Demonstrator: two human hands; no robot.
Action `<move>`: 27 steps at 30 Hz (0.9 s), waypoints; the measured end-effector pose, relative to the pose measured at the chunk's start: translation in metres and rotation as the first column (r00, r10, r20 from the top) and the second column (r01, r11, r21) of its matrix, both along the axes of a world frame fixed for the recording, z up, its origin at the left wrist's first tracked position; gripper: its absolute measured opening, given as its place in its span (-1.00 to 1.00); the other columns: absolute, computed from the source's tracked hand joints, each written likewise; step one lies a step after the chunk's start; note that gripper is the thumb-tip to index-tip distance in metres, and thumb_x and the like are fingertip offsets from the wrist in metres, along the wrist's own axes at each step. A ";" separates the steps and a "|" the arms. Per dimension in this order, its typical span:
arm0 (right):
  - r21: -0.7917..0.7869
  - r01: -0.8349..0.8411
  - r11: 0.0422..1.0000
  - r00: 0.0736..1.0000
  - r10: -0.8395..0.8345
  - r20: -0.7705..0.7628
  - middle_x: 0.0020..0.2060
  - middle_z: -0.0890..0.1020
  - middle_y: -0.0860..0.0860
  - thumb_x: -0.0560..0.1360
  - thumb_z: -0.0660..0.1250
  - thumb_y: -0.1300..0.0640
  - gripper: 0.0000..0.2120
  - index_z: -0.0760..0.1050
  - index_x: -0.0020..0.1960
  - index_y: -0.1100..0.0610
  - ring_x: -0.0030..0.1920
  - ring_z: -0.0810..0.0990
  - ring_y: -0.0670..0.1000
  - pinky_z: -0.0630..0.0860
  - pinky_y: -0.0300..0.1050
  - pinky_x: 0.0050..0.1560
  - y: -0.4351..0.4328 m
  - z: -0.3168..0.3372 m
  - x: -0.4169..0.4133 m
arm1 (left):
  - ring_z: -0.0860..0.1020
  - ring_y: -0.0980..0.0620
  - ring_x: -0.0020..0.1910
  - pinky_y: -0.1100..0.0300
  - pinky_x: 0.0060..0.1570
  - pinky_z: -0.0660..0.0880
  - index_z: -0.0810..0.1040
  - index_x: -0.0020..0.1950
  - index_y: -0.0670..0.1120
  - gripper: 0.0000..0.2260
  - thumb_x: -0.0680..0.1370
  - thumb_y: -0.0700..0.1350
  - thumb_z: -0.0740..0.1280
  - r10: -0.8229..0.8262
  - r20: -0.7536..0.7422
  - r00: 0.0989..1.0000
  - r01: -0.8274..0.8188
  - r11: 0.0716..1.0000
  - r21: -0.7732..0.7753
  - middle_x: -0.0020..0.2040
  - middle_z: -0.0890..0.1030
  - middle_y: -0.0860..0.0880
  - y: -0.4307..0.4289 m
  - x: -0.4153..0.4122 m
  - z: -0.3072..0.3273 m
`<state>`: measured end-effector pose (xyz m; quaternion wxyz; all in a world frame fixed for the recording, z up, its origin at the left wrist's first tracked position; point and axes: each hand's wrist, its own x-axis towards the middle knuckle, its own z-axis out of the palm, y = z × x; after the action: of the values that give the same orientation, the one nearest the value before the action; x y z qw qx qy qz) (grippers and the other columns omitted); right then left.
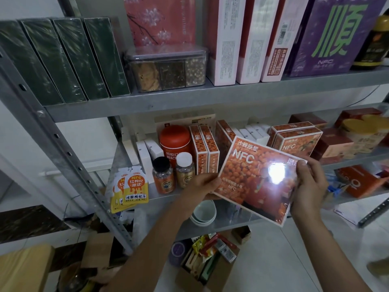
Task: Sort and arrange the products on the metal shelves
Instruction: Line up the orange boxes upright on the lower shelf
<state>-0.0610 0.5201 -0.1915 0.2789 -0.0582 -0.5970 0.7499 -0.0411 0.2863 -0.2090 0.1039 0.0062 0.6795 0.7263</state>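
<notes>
Orange box (250, 165) between fingers (214, 182) of left hand (200, 186) and right hand (311, 183).

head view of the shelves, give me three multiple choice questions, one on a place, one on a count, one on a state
1. Where does the clear compartment box stand?
A. on the upper shelf, between the dark green boxes and the white-and-pink boxes
B. on the floor
C. on the lowest shelf

2. How many dark green boxes stand on the upper shelf?
A. two
B. four
C. six

3. How is the orange NFC box held?
A. lying on a shelf, untouched
B. by one hand only
C. by both hands, tilted

Answers:
1 A: it sits on that shelf with green boxes on one side and white-and-pink ones on the other.
2 B: four spines show side by side.
3 C: the left hand and right hand grip opposite edges.
</notes>
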 end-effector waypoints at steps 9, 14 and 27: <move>-0.175 -0.455 0.873 0.845 0.486 0.225 0.07 0.67 0.06 0.52 0.34 0.06 -0.65 0.44 0.30 0.02 0.03 0.67 0.09 0.59 0.02 -0.05 -0.002 -0.004 -0.017 | 0.68 0.09 -0.08 0.26 -0.14 0.60 0.60 0.02 -0.01 -0.89 0.61 -0.17 0.29 0.254 -0.013 0.967 -0.254 0.967 -0.002 -0.08 0.69 0.08 -0.013 0.017 0.000; -0.242 -0.588 0.772 0.743 0.633 0.217 0.16 0.65 0.12 0.44 0.39 0.16 -0.42 0.33 0.44 0.01 0.10 0.67 0.15 0.60 0.12 0.02 -0.013 -0.007 -0.020 | 0.67 0.01 -0.03 0.23 -0.14 0.62 0.59 0.14 -0.14 -0.84 0.62 -0.18 0.27 0.341 -0.009 0.940 -0.341 0.940 -0.021 0.01 0.68 -0.07 -0.019 0.026 -0.002; -0.341 -0.475 0.811 0.806 0.556 0.200 -0.21 0.72 0.05 0.54 0.33 0.28 -0.67 0.47 0.28 0.10 -0.24 0.71 0.03 0.61 -0.12 -0.34 -0.072 -0.005 -0.016 | 0.36 -0.15 0.44 -0.17 0.35 0.38 0.29 0.45 -0.11 -0.36 0.51 0.21 0.33 -0.502 -0.758 0.416 -0.761 0.264 -0.593 0.44 0.40 -0.19 -0.002 0.051 -0.024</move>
<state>-0.0771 0.4481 -0.1962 -0.0393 -0.0399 -0.5142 0.8558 0.0094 0.2846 -0.2329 -0.3733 0.2520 0.8922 0.0334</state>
